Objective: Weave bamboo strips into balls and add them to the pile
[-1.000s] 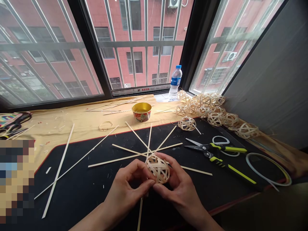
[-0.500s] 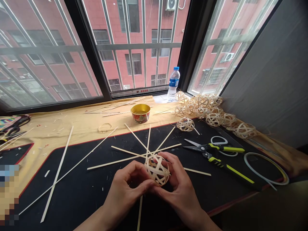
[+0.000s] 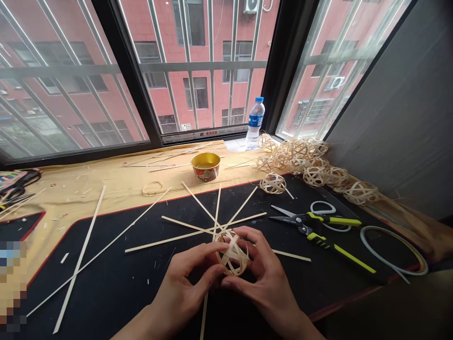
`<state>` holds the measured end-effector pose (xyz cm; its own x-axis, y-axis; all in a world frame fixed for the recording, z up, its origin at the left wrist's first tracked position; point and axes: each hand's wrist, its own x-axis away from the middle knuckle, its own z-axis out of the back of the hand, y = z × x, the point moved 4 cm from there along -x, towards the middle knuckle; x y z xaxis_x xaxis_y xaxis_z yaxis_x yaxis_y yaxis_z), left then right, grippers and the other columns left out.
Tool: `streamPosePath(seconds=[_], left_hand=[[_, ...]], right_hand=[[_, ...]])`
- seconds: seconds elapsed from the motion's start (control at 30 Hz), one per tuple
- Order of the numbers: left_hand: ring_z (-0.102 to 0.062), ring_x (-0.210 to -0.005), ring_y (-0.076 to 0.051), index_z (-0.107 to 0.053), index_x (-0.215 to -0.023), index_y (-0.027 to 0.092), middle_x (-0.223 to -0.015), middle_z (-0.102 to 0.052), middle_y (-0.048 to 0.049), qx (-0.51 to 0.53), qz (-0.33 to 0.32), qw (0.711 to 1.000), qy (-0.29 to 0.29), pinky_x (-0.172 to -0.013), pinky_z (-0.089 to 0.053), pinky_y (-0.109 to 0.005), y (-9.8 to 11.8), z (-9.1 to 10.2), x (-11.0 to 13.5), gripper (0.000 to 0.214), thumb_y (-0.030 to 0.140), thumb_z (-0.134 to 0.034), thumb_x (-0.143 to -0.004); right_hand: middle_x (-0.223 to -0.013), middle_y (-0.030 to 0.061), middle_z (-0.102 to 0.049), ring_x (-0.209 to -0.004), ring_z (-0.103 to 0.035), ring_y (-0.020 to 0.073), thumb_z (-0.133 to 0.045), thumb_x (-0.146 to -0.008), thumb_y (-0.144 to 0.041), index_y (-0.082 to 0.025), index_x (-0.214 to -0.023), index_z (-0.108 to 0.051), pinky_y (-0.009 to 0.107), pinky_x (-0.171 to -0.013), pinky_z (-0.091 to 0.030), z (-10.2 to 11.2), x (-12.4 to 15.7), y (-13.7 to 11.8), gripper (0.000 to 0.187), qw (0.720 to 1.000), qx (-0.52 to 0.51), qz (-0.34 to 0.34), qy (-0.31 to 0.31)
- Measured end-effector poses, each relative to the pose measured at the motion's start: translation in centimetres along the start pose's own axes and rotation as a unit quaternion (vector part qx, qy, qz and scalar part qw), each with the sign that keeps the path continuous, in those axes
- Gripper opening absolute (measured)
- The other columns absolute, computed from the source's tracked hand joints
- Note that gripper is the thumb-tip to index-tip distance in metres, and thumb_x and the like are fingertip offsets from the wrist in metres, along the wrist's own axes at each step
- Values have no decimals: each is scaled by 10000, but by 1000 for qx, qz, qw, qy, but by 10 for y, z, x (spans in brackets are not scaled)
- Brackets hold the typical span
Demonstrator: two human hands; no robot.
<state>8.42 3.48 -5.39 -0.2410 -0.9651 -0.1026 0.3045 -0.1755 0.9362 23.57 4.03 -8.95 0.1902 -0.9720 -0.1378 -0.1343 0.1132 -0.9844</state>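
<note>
In the lower middle of the frame, the left hand and right hand are both grasping a woven ball. The left forefinger, curled at the ball's side moments ago, is now reaching across its upper left; the person is probably adjusting the hold to work the weave. Crossed strips are lying just behind.

Ball before bowl, shears at right
</note>
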Motion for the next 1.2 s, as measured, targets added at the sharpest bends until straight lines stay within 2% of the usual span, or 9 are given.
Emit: streamPosePath(seconds=[0.1, 0.2, 0.33, 0.47, 0.57, 0.63, 0.87, 0.97, 1.2], left_hand=[[-630, -633, -113, -660, -1077, 238, -832, -701, -17, 27, 15, 999, -14, -610, -522, -189, -1, 0, 0, 243, 285, -610, -844], [-597, -564, -87, -630, -1078, 252, -767, -671, 11, 66, 26, 997, 4, -549, -507, -165, -3, 2, 0, 239, 278, -619, -841], [-586, -540, -76, -640, -902, 223, -722, -654, 27, 70, 19, 995, 69, -484, -482, -137, -5, 9, -2, 102, 257, -661, -808], [-619, -587, -89, -656, -822, 205, -728, -670, 23, -11, -55, 995, 78, -539, -510, -147, 0, 9, -5, 33, 189, -666, -795], [-633, -612, -86, -661, -824, 211, -728, -677, 34, -70, -135, 985, 76, -580, -519, -145, 6, 7, -4, 85, 131, -641, -806], [-637, -623, -82, -657, -844, 219, -739, -678, 41, -82, -158, 981, 73, -589, -519, -141, 7, 6, -3, 126, 101, -631, -810], [-649, -677, -100, -647, -865, 210, -772, -676, 23, -83, -192, 975, 79, -619, -534, -161, 6, 4, -1, 165, 58, -626, -803], [-645, -668, -101, -643, -816, 194, -744, -664, 17, -95, -201, 971, 83, -630, -537, -165, 8, 3, 1, 139, 57, -625, -800], [-657, -646, -105, -639, -868, 204, -747, -669, 21, -81, -182, 974, 105, -594, -549, -158, 8, 4, 3, 138, 81, -622, -808]], right_hand=[[-1196, 78, -560, -1062, -615, 259, -821, -633, -241, -260, -1165, -489, 334, -780, -580, 1, -1, 2, 628, 1000, -16, -17, 2], [-1163, 83, -602, -1038, -639, 266, -831, -628, -285, -246, -1151, -475, 355, -809, -569, -1, -2, 3, 634, 996, -78, -49, -10], [-1048, 79, -671, -996, -664, 241, -654, -823, -412, -218, -1096, -483, 355, -807, -559, -3, -5, 0, 376, 986, -142, -83, -9], [-980, 72, -697, -937, -680, 222, -597, -865, -427, -198, -1040, -506, 328, -770, -564, -2, -6, -2, 303, 989, -117, -93, 21], [-1004, 70, -686, -906, -680, 200, -612, -856, -419, -195, -1028, -524, 291, -744, -564, -1, -6, -1, 297, 991, -100, -80, 41], [-1047, 72, -663, -917, -673, 193, -618, -847, -423, -196, -989, -545, 266, -726, -563, 1, -6, 0, 277, 992, -84, -70, 57], [-1105, 65, -582, -910, -671, 192, -664, -802, -420, -195, -863, -565, 256, -704, -579, 4, -6, 0, 253, 990, -77, -58, 101], [-1057, 66, -598, -880, -678, 194, -670, -796, -414, -189, -846, -573, 258, -684, -585, 3, -5, -1, 250, 990, -74, -52, 104], [-1028, 65, -625, -866, -680, 176, -645, -821, -410, -195, -904, -573, 236, -696, -578, 0, -6, -5, 242, 993, -64, -34, 90]])
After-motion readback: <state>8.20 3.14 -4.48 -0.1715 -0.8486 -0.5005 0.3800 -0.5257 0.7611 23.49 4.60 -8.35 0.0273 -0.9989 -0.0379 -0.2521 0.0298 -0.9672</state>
